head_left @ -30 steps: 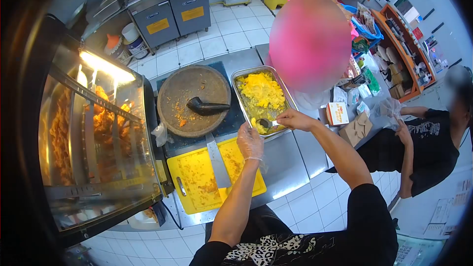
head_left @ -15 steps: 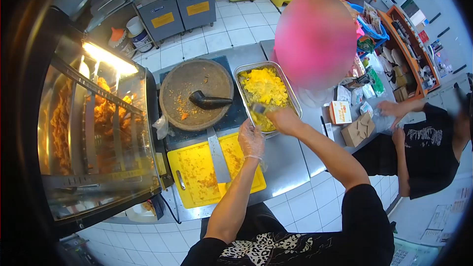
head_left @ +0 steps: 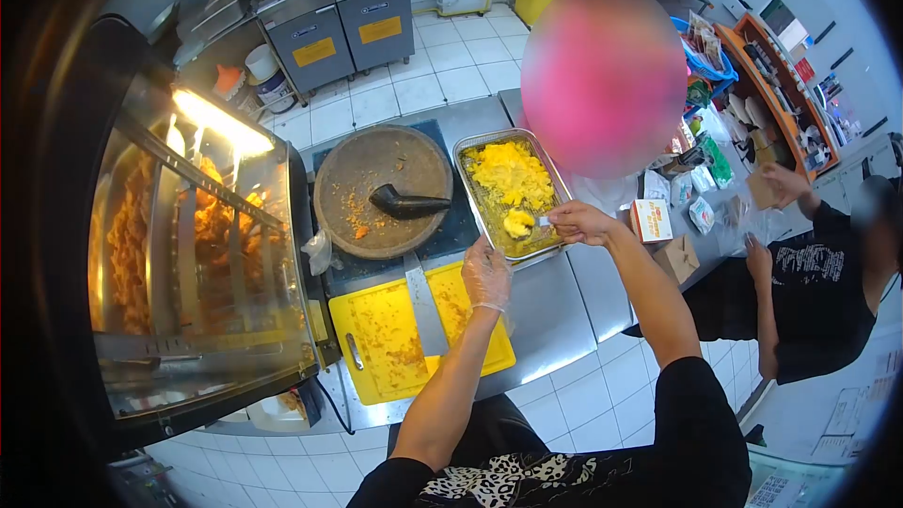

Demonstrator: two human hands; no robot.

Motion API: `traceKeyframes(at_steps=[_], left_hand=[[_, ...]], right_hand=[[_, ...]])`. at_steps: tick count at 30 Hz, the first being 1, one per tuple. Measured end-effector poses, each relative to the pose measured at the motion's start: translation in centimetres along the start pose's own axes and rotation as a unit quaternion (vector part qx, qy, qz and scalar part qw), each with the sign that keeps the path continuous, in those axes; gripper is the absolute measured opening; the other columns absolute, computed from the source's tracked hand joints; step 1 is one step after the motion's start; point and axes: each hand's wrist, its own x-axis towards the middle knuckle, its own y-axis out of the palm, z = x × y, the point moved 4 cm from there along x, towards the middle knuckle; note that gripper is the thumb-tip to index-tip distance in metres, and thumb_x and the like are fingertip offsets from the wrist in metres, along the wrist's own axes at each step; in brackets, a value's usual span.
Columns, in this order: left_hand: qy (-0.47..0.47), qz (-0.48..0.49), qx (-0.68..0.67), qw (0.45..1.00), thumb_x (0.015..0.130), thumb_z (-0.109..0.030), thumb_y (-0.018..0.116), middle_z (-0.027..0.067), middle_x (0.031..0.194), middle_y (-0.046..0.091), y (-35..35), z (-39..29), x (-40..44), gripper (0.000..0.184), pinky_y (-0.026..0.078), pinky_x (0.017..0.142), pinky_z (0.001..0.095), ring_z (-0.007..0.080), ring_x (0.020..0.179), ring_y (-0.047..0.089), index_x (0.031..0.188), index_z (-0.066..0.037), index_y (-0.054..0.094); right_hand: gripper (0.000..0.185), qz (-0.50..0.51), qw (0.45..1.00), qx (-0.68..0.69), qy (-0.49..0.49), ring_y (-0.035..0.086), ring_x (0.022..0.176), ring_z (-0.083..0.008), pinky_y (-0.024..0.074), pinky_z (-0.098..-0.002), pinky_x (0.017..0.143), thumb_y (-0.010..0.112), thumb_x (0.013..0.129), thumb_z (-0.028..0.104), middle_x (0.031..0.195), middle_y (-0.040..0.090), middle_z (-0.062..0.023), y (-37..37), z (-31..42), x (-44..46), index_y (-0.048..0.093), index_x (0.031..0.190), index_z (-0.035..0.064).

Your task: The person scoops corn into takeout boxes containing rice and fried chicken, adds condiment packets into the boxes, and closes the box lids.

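Observation:
A rectangular metal tray [head_left: 463,190] holds a mound of yellow, mashed-looking food [head_left: 508,172] in oily liquid. My right hand [head_left: 581,224] is closed on the handle of a spoon [head_left: 542,222], whose bowl carries a yellow lump low over the tray's near part. In a clear plastic glove, my left hand [head_left: 486,276] grips the tray's near left corner, its fingertips at the rim. Left of the tray sits a round stone mortar [head_left: 343,169] with crumbs, and a black pestle [head_left: 411,202] lies in it.
A yellow cutting board [head_left: 376,348] with crumbs lies nearest me, a broad knife [head_left: 425,310] across it. A lit glass cabinet [head_left: 202,254] of fried food stands left. At right, a co-worker [head_left: 809,263] handles packaging near a small box [head_left: 651,220]. A blurred pink shape [head_left: 602,85] is beyond the tray.
My right hand has moved right and turned, bringing the spoon up with a yellow lump on it. My left hand stays at the tray's corner. The co-worker's hand has lifted a brown item.

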Motion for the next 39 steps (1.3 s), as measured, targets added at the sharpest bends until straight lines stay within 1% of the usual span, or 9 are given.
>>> traceKeyframes(at_steps=[6,10,12,17,20,24,33,36,39], left_hand=[[0.075,0.048,0.061,0.994,0.084,-0.009,0.065,0.0174,0.098,0.067,-7.4,-3.7,-4.6,0.025,0.054,0.075,0.0386,0.0293,0.086,0.067,0.107,0.0,0.066],[0.026,0.25,0.068,0.966,0.088,-0.011,0.068,0.0128,0.097,0.068,-22.3,-6.6,-13.3,0.028,0.056,0.074,0.0333,0.021,0.083,0.069,0.114,-0.001,0.065],[-0.067,0.198,0.003,0.978,0.09,-0.009,0.065,0.0116,0.097,0.068,-31.0,-5.8,-17.5,0.025,0.056,0.073,0.0299,0.0178,0.081,0.068,0.114,0.0,0.064],[-0.033,-0.157,0.147,0.976,0.089,-0.01,0.066,0.0123,0.098,0.067,-52.2,1.2,-22.8,0.024,0.054,0.072,0.0347,0.0207,0.083,0.067,0.111,-0.002,0.063],[0.027,-0.254,0.205,0.945,0.083,-0.007,0.068,0.0166,0.101,0.064,-58.7,4.0,-22.3,0.033,0.052,0.076,0.0388,0.0287,0.086,0.065,0.114,-0.001,0.06],[0.109,-0.193,0.336,0.915,0.079,-0.006,0.07,0.0216,0.105,0.061,-60.4,5.9,-20.1,0.041,0.05,0.086,0.0434,0.0379,0.097,0.06,0.117,0.002,0.057],[0.087,-0.179,0.373,0.906,0.079,-0.01,0.069,0.0235,0.107,0.06,-60.6,5.5,-19.7,0.042,0.044,0.093,0.0498,0.0422,0.104,0.056,0.118,0.0,0.057],[0.122,-0.154,0.395,0.897,0.081,-0.011,0.067,0.022,0.108,0.061,-60.3,4.6,-20.0,0.04,0.043,0.092,0.0517,0.0412,0.104,0.056,0.118,0.0,0.057],[0.183,-0.184,0.348,0.901,0.083,-0.01,0.065,0.02,0.104,0.062,-59.4,3.3,-20.7,0.033,0.045,0.086,0.0477,0.038,0.098,0.058,0.114,0.0,0.059]], right_hand=[[0.02,-0.153,0.978,0.004,-0.144,0.026,0.046,-0.003,0.0236,-0.0219,0.043,0.055,0.102,0.018,0.056,0.031,0.0086,6.2,-1.0,-4.0,0.063,0.097,-0.0004],[0.022,-0.116,0.981,0.034,-0.153,0.028,0.048,-0.0021,0.0251,-0.021,0.044,0.059,0.1,0.022,0.058,0.033,0.0086,19.5,-4.3,-6.4,0.064,0.094,0.0018],[0.022,-0.066,0.988,0.064,-0.124,0.028,0.048,-0.0019,0.0254,-0.021,0.045,0.059,0.1,0.023,0.058,0.034,0.0086,27.8,-7.7,-6.0,0.065,0.094,0.0026],[0.018,0.129,0.972,0.193,-0.026,0.03,0.053,-0.0041,0.0267,-0.022,0.05,0.056,0.1,0.018,0.061,0.032,0.008,48.6,-17.1,-0.8,0.063,0.103,0.0017],[0.02,0.038,0.972,-0.105,-0.207,0.046,0.058,-0.0099,0.0394,-0.0274,0.055,0.056,0.098,0.014,0.065,0.045,0.0015,57.1,-18.3,3.6,0.063,0.11,-0.0009],[0.037,-0.081,0.637,-0.608,-0.467,0.064,0.079,-0.0221,0.0532,-0.0353,0.068,0.059,0.084,0.004,0.085,0.063,-0.0077,64.1,-22.7,7.5,0.061,0.121,0.0002],[0.046,-0.111,0.541,-0.655,-0.515,0.063,0.088,-0.0237,0.0545,-0.0365,0.069,0.058,0.079,0.008,0.098,0.065,-0.0088,65.4,-23.4,6.5,0.062,0.125,0.0071],[0.039,-0.13,0.677,-0.529,-0.495,0.06,0.073,-0.0203,0.0496,-0.0349,0.063,0.061,0.083,0.002,0.079,0.058,-0.0036,64.3,-23.2,6.0,0.062,0.122,0.0022],[0.024,-0.161,0.936,-0.148,-0.275,0.05,0.061,-0.0133,0.0423,-0.0305,0.057,0.058,0.095,0.01,0.065,0.045,0.0018,61.2,-24.8,6.8,0.063,0.117,0.0017]])
